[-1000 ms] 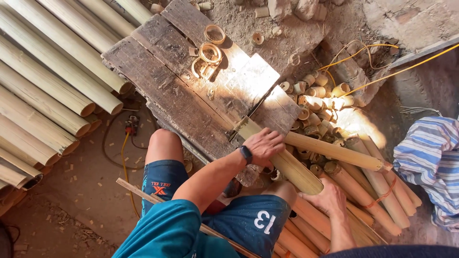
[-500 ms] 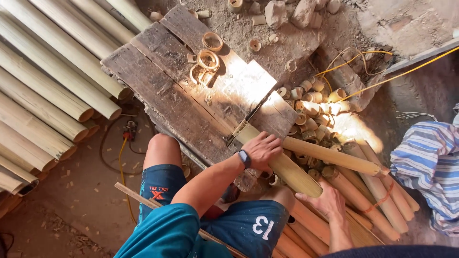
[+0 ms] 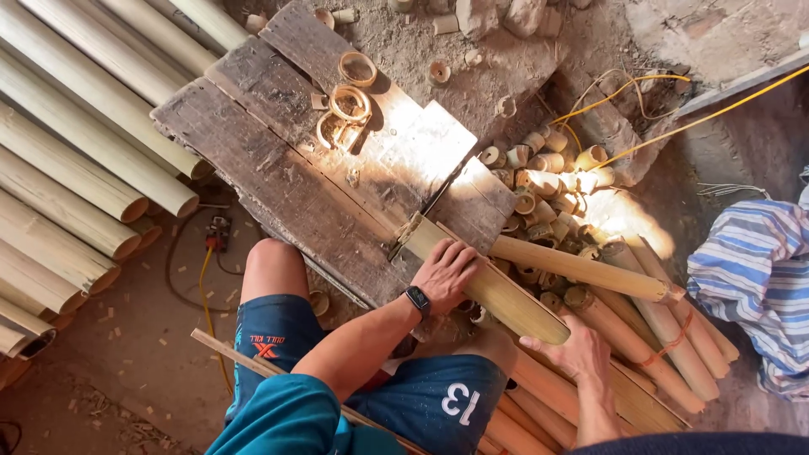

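Bamboo length [image 3: 497, 286] is lying slantwise across the lower right corner of the plank worktop [image 3: 278, 168], its near end overhanging toward lower centre of the frame. Left hand [image 3: 445, 271] is pressing flat on top of it, fingers [image 3: 466, 254] spread narrow over the curve rather than wrapped round. Right hand [image 3: 577, 352] is resting on the loose poles [image 3: 657, 337] at lower right, fingers partly curled; whether they are closing on one pole, I cannot tell.

Risks, as I judge them:
- A round piece on a flat board is liable to roll under a downward palm; a slip would be carrying the left hand toward the split, jagged end [image 3: 406, 236] by the plank edge.
- The pole pile is shifting ground; weight on it could be sending one rolling.
- Cut rings [image 3: 350, 105] and short offcuts [image 3: 539, 181] at upper centre and right are sitting loose, easy to knock off.
- Yellow cable [image 3: 640, 84] is trailing through the debris at upper right, open to snagging.
- Bare knee [image 3: 271, 261] is close under the worktop edge.
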